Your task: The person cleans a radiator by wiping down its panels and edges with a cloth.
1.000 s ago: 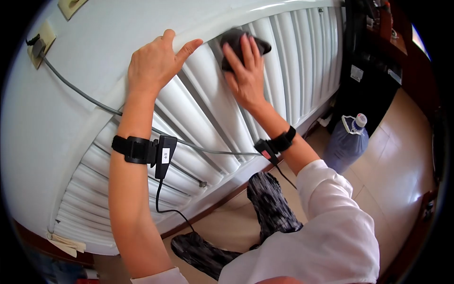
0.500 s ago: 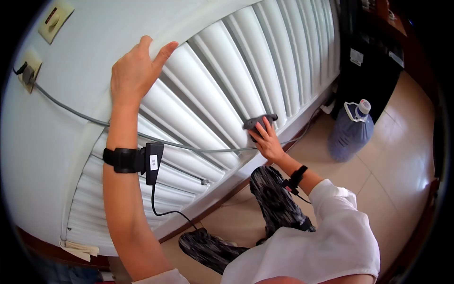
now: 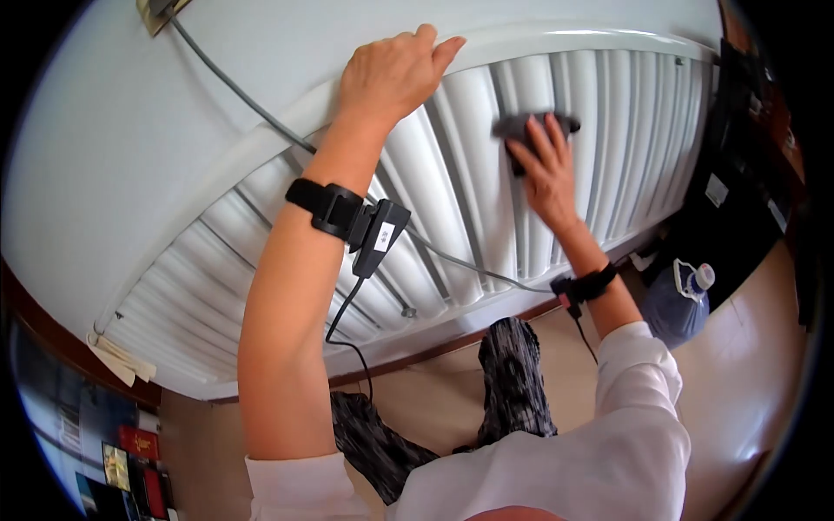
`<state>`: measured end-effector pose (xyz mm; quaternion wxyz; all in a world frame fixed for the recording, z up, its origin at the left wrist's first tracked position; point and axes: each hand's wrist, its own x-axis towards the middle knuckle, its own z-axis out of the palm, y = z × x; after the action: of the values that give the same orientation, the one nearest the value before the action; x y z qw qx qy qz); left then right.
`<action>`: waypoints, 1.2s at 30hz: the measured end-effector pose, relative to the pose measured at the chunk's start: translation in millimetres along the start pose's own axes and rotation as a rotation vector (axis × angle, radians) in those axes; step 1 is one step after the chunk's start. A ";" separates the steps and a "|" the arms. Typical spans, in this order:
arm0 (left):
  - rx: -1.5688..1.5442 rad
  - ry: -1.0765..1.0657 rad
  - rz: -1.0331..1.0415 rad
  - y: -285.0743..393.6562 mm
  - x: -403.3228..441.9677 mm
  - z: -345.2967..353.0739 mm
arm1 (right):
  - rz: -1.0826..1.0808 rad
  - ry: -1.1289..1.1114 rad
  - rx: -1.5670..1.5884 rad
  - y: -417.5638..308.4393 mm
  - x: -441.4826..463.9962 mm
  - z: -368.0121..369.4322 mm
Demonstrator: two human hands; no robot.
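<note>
In the head view, my right hand (image 3: 549, 178) holds a dark grey cloth (image 3: 519, 128), slightly blurred, against the upper ribs of a white ribbed radiator (image 3: 469, 165). Its fingers lie over the cloth and press it to the surface. My left hand (image 3: 391, 74) is on the radiator's rounded top edge (image 3: 599, 42), farther left. The fingers bend over that edge, tips hidden, and the thumb points right. Black straps with small cabled devices, one a black box (image 3: 382, 238), sit on both forearms.
A grey cable (image 3: 239, 91) runs from the wall socket (image 3: 156, 16) behind my left forearm and across the radiator. At right stand a large water bottle (image 3: 678, 304) and a black cabinet (image 3: 738, 213). Pale cloth (image 3: 122, 359) hangs at lower left, above several items.
My right hand has slid the cloth up the ribs from near the radiator's bottom. My left hand stays on the top edge. The view has turned and shifted, bringing items at lower left into sight.
</note>
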<state>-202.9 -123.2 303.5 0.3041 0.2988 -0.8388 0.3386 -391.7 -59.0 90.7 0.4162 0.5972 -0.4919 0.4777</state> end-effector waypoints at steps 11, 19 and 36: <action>0.118 0.099 -0.016 10.8 2.9 12.4 | 0.018 0.057 0.028 3.0 -57.6 21.4; -0.058 0.300 0.292 25.3 -12.2 0.1 | 0.050 -0.318 0.094 2.0 -213.3 20.3; -0.014 0.019 -0.014 10.5 1.4 -0.3 | 0.111 -0.117 -0.087 70.1 -50.9 -25.6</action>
<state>-211.2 -117.2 300.6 0.3167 0.2993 -0.8361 0.3333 -467.8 -36.5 47.8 0.3851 0.5773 -0.5681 0.4424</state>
